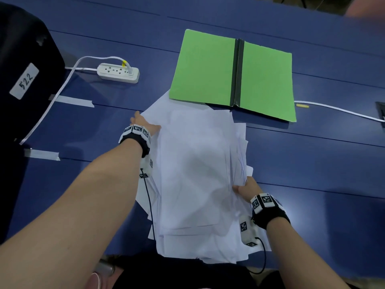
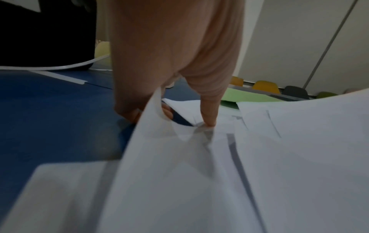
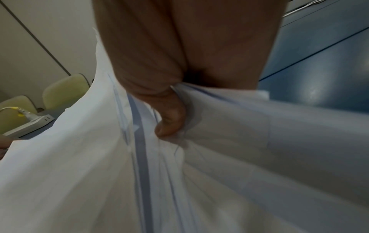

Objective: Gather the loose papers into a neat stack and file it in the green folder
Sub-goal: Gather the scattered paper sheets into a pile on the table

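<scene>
Blue table (image 1: 312, 174) fills the head view. On it, the loose papers (image 1: 193, 174) — a broad, untidy white pile, sheets fanned at odd angles — lie just in front of the person. The green folder (image 1: 233, 74) lies spread open and flat beyond the pile; its near edge overlaps the pile's far sheets. White power strip (image 1: 118, 72) sits to the folder's left, well apart, with a cable plugged in.

Left hand (image 1: 143, 127) at the pile's far left edge — thumb pressing down on top, fingers curled under a lifted sheet edge, so pinching paper. Right hand (image 1: 246, 187) at the pile's right edge, thumb on top and fingers beneath, gripping several bunched sheets.
</scene>
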`<state>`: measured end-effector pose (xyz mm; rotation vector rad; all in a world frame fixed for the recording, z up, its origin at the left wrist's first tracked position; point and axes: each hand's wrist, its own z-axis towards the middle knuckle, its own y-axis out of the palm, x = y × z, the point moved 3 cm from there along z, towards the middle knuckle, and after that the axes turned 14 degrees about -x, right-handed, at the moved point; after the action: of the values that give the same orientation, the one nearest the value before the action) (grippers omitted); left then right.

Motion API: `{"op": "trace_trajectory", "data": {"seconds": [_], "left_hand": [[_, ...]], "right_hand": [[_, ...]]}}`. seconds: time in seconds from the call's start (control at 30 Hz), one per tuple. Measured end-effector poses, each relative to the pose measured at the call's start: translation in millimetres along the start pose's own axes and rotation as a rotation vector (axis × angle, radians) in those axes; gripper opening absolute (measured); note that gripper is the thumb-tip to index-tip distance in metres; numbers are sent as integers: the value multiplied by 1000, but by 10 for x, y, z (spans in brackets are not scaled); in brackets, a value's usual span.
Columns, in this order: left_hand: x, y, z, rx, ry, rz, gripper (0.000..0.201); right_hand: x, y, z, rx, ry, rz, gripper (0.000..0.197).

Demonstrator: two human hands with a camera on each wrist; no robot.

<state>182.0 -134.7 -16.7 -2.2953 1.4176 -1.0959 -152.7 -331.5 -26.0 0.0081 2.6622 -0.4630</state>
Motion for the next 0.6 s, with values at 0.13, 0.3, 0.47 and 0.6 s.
{"op": "trace_trajectory", "data": {"seconds": [0.13,0.3,0.47,0.6], "left_hand": [[11,44,63,50,76,-127,25],[86,14,-12,178,229,-319,33],[0,-344,-411,387,279,-502,11],[152,-635,-998,601,458,-460,22]], "right_hand": [[62,1,89,-10,2,2,34],[20,-4,79,-1,-36,41,28],[7,31,40,31,-64,110,22],[-1,73,-29,79,-96,182,19]]}}
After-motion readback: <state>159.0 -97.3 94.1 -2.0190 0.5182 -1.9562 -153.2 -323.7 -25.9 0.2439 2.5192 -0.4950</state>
